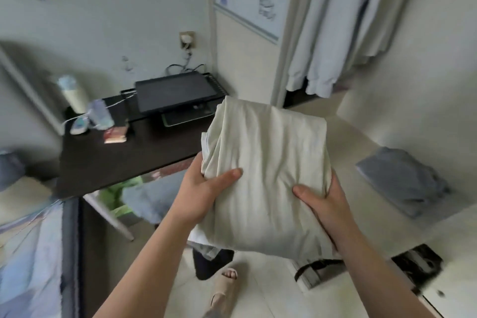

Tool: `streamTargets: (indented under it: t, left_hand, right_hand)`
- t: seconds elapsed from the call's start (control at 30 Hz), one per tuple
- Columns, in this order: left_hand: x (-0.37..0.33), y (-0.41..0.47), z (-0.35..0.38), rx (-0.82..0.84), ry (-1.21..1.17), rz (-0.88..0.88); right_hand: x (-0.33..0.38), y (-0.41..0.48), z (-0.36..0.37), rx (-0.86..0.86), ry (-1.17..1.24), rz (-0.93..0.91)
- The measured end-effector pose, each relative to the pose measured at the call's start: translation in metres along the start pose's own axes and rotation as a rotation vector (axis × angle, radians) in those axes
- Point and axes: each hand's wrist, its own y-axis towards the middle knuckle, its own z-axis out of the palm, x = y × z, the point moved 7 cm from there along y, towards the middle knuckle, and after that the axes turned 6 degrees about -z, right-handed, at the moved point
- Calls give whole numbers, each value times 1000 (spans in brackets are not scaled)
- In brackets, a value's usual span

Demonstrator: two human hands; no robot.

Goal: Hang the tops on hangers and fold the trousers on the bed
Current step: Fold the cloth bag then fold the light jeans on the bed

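At the far left a dark desk (108, 160) is seen, with a pale bottle (73, 95), an iron (80, 125) and a flat black appliance (175, 93) set on it.

Just right of the desk edge, the left hand (204, 193) is closed on the left side of a folded cream bundle. Its thumb is laid across the top face and its fingers are hidden beneath. The bundle is judged to be the cream trousers (268, 175), already folded into a thick pad. It is held in the air in front of the body, above the tiled floor, between the desk and the bed, and is not resting on anything.

The right hand (327, 204) is clamped on the bundle's right side in the same way, thumb on top and fingers underneath.

The cloth looks soft, light and limp. Creases are seen where the thumbs press, and loose layers show at the upper left corner. A fold of this kind is likely to slide open if it is taken by one edge only. It is best held as it is now, from both sides with support below, and kept level until it is set down.

Further right, pale tops (335, 33) are seen hanging high up. Below them a folded grey garment (402, 183) lies on the bed (366, 142), well apart from the held bundle. Bare bedding shows beside the grey garment, which is judged a fit place for the cream pad.
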Motion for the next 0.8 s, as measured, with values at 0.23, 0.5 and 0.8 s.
streamTargets:
  t: [0.23, 0.5, 0.8]
  left_hand:
    - [-20, 136, 115, 308, 173, -14]
    - [-12, 229, 241, 596, 308, -72]
    - [40, 294, 346, 649, 347, -162]
  right_hand:
    - [-4, 52, -87, -423, -33, 20]
    - [-20, 69, -144, -812, -52, 120]
    - [-73, 122, -220, -905, -69, 258]
